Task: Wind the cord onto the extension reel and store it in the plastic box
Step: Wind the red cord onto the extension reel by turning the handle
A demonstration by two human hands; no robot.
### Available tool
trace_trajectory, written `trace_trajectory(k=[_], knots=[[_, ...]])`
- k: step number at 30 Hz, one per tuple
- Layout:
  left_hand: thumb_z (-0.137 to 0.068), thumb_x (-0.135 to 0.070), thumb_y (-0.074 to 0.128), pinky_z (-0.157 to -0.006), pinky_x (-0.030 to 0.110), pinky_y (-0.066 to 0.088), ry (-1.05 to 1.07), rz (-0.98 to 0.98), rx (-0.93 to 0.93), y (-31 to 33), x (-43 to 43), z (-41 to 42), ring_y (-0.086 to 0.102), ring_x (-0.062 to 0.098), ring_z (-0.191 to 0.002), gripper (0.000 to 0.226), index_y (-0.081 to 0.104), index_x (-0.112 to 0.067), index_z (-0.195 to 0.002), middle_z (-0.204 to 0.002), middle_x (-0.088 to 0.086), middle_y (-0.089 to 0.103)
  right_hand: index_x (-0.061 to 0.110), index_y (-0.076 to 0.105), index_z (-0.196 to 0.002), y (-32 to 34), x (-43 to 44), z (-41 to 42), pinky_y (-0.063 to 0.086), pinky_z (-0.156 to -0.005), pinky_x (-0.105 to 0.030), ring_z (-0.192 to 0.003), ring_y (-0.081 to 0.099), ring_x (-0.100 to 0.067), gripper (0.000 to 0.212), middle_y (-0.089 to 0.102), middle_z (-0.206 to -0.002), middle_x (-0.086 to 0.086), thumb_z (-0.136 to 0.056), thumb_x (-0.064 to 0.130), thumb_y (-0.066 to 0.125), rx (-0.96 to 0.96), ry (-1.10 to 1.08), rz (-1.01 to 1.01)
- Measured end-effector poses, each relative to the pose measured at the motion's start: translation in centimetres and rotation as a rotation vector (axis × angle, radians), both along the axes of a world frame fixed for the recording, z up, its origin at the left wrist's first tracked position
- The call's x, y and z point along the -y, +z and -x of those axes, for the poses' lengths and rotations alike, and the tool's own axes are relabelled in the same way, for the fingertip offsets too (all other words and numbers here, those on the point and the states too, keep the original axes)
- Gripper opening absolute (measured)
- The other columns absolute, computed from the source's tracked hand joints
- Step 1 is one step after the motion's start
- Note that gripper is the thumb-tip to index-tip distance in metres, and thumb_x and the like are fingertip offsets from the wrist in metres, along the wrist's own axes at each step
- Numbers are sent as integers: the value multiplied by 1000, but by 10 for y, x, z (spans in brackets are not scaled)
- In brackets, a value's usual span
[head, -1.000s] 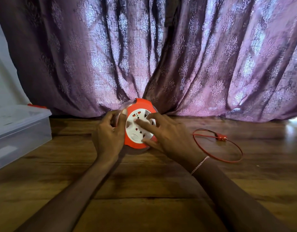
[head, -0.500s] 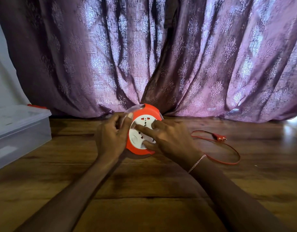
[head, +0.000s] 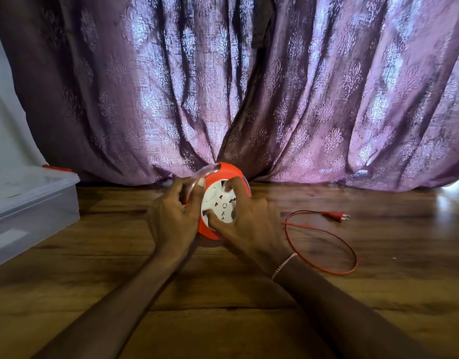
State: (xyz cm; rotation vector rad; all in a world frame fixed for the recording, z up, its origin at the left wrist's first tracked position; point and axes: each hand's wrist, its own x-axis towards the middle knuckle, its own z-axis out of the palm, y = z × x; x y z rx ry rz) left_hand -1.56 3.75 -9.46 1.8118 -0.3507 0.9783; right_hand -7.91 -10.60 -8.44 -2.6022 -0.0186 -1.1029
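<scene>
Reel position noted: round orange plastic extension reel point(head: 224, 203) with a white socket face was found standing on edge on the brown wooden plank surface point(head: 223, 320), close in front of a purple patterned curtain point(head: 249, 86), with the face turned toward the camera and tilted slightly

Left hand point(head: 171, 216) was seen gripping the reel's left rim. The fingers were curled round the clear outer flange and the thumb was laid over its edge

Right hand point(head: 249, 224) was held against the white face, with curled fingers hooked into a recess near the top and the thumb pressed at the lower edge. A thin beaded bracelet point(head: 284, 263) was worn at that wrist

Thin red cord point(head: 286, 231) was observed lying in one loose loop on the wood, right of the reel. It ended in a red two-pin plug point(head: 336, 215) lying flat beyond the loop. Where the cord entered the reel was hidden by the right hand

Translucent plastic box point(head: 29, 203) with its lid on was recorded at the far left, well apart from the reel, and an orange latch point(head: 56, 167) was visible at its back edge
</scene>
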Motion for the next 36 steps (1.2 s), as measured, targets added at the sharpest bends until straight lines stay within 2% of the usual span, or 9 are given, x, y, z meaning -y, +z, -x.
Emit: trace_trajectory(k=[3,6,8,11,14,17,24,32,36], knots=[[-88,-85,37,-75,46,57,-7,33,-26,2,-1,-3,73,28,-82,64,68,-31,-101,-84,-1,76,40,36,-135,3,2,2,38,-61,-40,-72,67,-39,55,73,-79,-6,-91,72,42,55,25,224],[-87,-81,42,-78,46,57,-6,37,-46,2,-5,-8,73,28,-84,63,72,-28,-102,-87,0,77,35,41,-135,13,18,6,45,-50,-36,-63,68,-37,49,74,-82,-3,-94,62,48,78,158,453],[-88,-80,42,-75,45,57,-6,21,-59,3,-9,-12,72,28,-81,62,72,-26,-99,-83,0,76,33,50,-135,20,29,9,41,-42,-30,-59,67,-30,50,73,-95,2,-92,57,56,128,170,601],[-89,-78,44,-70,44,57,-6,-5,-73,3,-11,-15,71,27,-77,60,70,-24,-95,-78,0,75,38,57,-136,23,35,10,34,-40,-28,-72,66,-23,43,64,-119,-1,-94,42,65,138,188,699],[-89,-77,45,-70,44,58,-32,5,-95,3,-12,-16,72,24,-76,60,70,-23,-92,-77,-1,74,45,48,-144,24,34,11,48,-42,-34,-90,69,-26,50,56,-139,-6,-97,28,50,76,191,729],[-89,-77,47,-70,44,58,-43,26,-113,5,-13,-14,71,20,-75,60,72,-22,-91,-76,-3,74,51,36,-151,26,38,9,53,-49,-38,-100,68,-27,58,50,-149,-8,-101,24,45,42,185,816],[-87,-76,51,-62,41,55,-134,-27,-129,8,-11,-12,63,13,-63,47,62,-34,-71,-65,-5,67,54,52,-139,27,45,9,52,-47,-38,-90,71,-31,51,60,-138,-12,-97,28,42,37,246,868],[-87,-75,52,-66,42,57,-151,-35,-108,7,-12,-9,70,14,-70,49,70,-29,-81,-71,-4,73,54,59,-131,25,38,2,48,-46,-35,-80,65,-27,44,64,-110,-7,-93,33,50,72,232,824],[-90,-73,52,-67,41,57,-137,-12,-57,9,-10,-5,70,13,-71,55,75,-24,-93,-75,-4,75,52,59,-133,26,35,3,49,-46,-36,-75,63,-29,51,62,-100,-8,-85,37,47,68,259,690]])
